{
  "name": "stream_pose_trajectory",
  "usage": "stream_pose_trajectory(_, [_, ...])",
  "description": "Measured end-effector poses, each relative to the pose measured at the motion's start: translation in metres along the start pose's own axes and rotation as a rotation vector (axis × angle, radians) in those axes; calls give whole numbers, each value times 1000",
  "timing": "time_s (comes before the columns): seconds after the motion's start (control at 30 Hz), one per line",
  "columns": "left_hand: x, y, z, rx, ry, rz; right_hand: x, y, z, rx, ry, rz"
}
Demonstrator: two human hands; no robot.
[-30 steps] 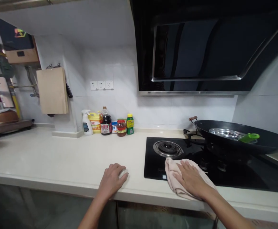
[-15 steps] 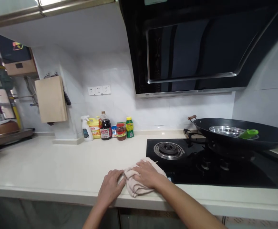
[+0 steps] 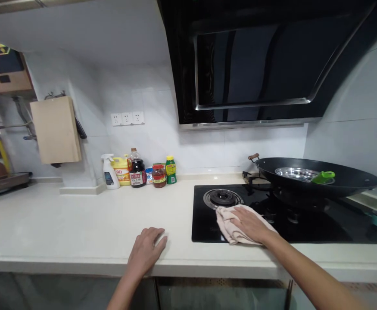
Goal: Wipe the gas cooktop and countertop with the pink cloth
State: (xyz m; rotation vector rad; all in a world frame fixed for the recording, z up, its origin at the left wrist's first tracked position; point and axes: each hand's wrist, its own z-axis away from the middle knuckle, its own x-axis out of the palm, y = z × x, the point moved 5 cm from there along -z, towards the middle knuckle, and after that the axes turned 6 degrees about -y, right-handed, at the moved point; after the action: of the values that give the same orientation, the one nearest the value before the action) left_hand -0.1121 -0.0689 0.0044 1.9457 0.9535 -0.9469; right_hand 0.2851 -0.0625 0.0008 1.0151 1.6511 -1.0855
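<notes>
A pale pink cloth point(image 3: 226, 224) lies bunched on the front left part of the black glass gas stove point(image 3: 204, 230), just in front of the left burner point(image 3: 223, 198). My right hand point(image 3: 248, 223) presses down on the cloth from above and keeps hold of it, its fingers in the folds. Well to the left, my left hand point(image 3: 147, 249) rests on the white countertop point(image 3: 88, 228) near the front edge. It is empty, with the fingers loosely curved and the thumb apart.
A black wok point(image 3: 346, 185) with a steel strainer point(image 3: 296, 173) and green-handled utensil point(image 3: 323, 177) sits on the stove's right side. Along the wall stand a spray bottle point(image 3: 110, 172), a dark sauce bottle point(image 3: 138, 172) and several other containers. The range hood point(image 3: 246, 73) hangs above.
My right hand has slid the cloth rightward from the counter at the stove's edge onto the stove top. My left hand, formerly touching the cloth, is now apart from it. The view has shifted slightly right.
</notes>
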Motion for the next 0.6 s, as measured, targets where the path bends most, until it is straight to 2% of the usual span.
stream_pose_trajectory(0.07, [-1,0,0,1,-9,-3,-4,22,15,65,-13,9])
stream_pose_trajectory(0.13, [-1,0,0,2,-34,-7,-4,31,23,115,-19,19])
stream_pose_trajectory(0.27, [3,5,-1,13,-115,-22,1,18,22,190,-18,28])
stream_pose_trajectory(0.4, [13,26,-4,91,-155,9,10,-28,6,166,-54,7])
stream_pose_trajectory(0.5, [17,36,-6,118,-161,44,21,-77,-16,17,-130,-25])
stream_pose_trajectory(0.6, [14,33,-7,113,-188,107,36,-121,-48,-113,-202,-46])
